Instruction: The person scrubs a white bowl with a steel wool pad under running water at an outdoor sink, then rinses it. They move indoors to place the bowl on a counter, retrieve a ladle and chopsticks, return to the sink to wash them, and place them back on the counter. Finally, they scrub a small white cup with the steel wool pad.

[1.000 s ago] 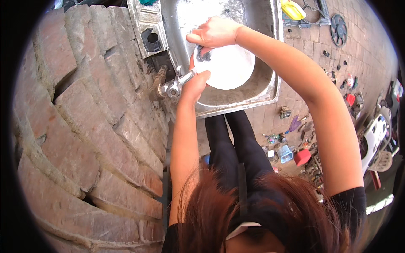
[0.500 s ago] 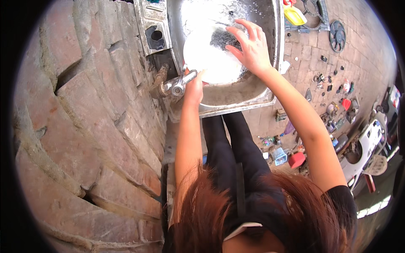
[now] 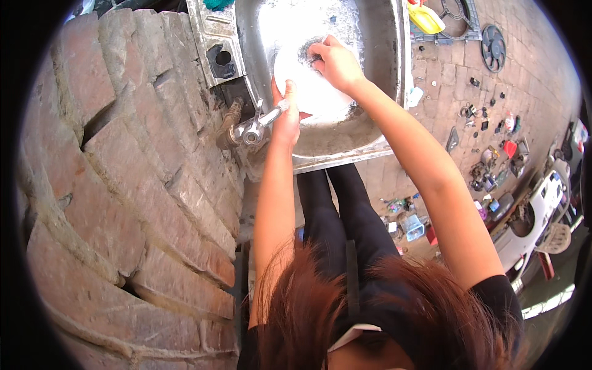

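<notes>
A white round plate (image 3: 308, 83) is held over a steel sink (image 3: 370, 132). My left hand (image 3: 287, 114) grips the plate's near left edge, just beside a metal tap (image 3: 256, 126) that juts from the wall. My right hand (image 3: 333, 61) presses a dark scouring pad (image 3: 310, 50) against the plate's upper face, fingers curled round it. The pad is mostly hidden under my fingers.
A rough red brick wall (image 3: 123, 185) fills the left side. A yellow scoop (image 3: 427, 18) lies right of the sink. Small parts and tools (image 3: 493, 154) are scattered over the paved floor at right, with a round black grille (image 3: 493, 46).
My right hand has slid from the plate's right side towards its upper middle, rubbing the pad. My left hand has shifted slightly up along the plate's edge.
</notes>
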### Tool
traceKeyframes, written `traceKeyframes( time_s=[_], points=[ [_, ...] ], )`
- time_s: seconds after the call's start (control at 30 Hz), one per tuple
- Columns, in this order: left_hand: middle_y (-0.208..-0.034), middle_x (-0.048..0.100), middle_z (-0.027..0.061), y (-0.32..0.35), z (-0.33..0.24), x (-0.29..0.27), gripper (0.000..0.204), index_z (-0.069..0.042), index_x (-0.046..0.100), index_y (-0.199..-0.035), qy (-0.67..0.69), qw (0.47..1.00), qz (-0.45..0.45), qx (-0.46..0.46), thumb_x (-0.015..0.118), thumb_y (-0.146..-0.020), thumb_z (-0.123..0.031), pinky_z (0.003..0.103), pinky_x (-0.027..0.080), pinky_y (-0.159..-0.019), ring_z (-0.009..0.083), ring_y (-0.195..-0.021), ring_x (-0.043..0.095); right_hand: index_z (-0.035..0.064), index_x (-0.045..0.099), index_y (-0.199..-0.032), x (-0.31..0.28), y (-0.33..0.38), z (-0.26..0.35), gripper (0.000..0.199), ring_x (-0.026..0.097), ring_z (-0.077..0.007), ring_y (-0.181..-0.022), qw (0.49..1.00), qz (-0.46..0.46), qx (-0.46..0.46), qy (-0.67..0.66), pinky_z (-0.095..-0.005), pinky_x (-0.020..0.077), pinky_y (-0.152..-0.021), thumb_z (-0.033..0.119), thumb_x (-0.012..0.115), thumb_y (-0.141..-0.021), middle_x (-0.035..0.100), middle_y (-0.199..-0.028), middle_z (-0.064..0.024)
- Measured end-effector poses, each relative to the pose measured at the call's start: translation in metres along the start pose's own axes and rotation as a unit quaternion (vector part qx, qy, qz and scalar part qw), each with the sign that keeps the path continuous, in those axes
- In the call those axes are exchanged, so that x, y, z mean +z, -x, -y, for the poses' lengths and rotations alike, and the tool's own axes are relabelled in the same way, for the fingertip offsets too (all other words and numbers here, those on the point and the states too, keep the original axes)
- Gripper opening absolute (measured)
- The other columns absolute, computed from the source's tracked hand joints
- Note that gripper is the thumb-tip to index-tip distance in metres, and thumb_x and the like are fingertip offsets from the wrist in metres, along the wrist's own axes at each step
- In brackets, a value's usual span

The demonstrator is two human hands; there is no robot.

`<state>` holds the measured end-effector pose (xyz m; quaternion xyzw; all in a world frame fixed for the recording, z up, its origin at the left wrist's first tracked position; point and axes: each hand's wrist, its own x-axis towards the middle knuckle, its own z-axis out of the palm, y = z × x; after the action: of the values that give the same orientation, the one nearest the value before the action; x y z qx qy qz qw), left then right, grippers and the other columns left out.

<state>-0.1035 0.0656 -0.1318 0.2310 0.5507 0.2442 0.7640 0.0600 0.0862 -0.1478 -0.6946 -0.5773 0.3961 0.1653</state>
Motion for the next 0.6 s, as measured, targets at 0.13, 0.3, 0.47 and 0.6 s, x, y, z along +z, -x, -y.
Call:
traceKeyframes(
  time_s=[0.13,0.3,0.47,0.6],
  points=[
    [-0.124,0.046,0.0135,-0.012,-0.002,-0.004,0.053,-0.016,0.024,-0.136,-0.012,1.0,0.002,0.029,0.036,-0.095,-0.047,0.04,0.056,-0.071,0.0246,-0.105,0.056,0.0041,0.061,-0.098,0.029,0.016,0.011,0.027,0.057,-0.0292,-0.088,0.99,0.047,-0.075,-0.113,-0.0353,0.0463,-0.078,0.001,0.064,-0.071,0.056,-0.099,-0.0114],
    [-0.125,0.044,0.0147,0.006,-0.009,-0.001,0.051,-0.014,0.024,-0.133,-0.025,1.0,-0.012,0.001,0.035,-0.095,-0.046,0.041,0.056,-0.071,0.0259,-0.107,0.055,0.0035,0.058,-0.099,0.01,0.019,-0.001,0.03,0.059,-0.0256,-0.082,0.997,0.042,0.05,-0.035,-0.0334,0.0472,-0.076,0.0,0.065,-0.07,0.056,-0.097,-0.0104],
    [-0.129,0.042,0.0126,0.009,0.009,-0.005,0.053,-0.02,0.02,-0.138,0.051,0.996,-0.028,-0.061,0.036,-0.095,-0.046,0.042,0.056,-0.069,0.0273,-0.108,0.053,0.0017,0.059,-0.102,0.017,0.032,0.022,0.027,0.059,-0.0194,-0.077,0.969,0.211,0.016,-0.128,-0.0321,0.0463,-0.073,0.007,0.064,-0.076,0.063,-0.086,-0.0119],
    [-0.126,0.044,0.0151,0.014,0.007,-0.006,0.049,-0.017,0.021,-0.136,0.066,0.992,-0.076,-0.075,0.041,-0.094,-0.032,0.044,0.056,-0.071,0.0282,-0.107,0.054,0.0011,0.059,-0.104,-0.036,0.029,0.018,0.021,0.051,-0.0052,-0.075,0.948,0.161,0.048,-0.272,-0.0223,0.0444,-0.069,0.008,0.062,-0.085,0.061,-0.087,-0.0001]
  ],
)
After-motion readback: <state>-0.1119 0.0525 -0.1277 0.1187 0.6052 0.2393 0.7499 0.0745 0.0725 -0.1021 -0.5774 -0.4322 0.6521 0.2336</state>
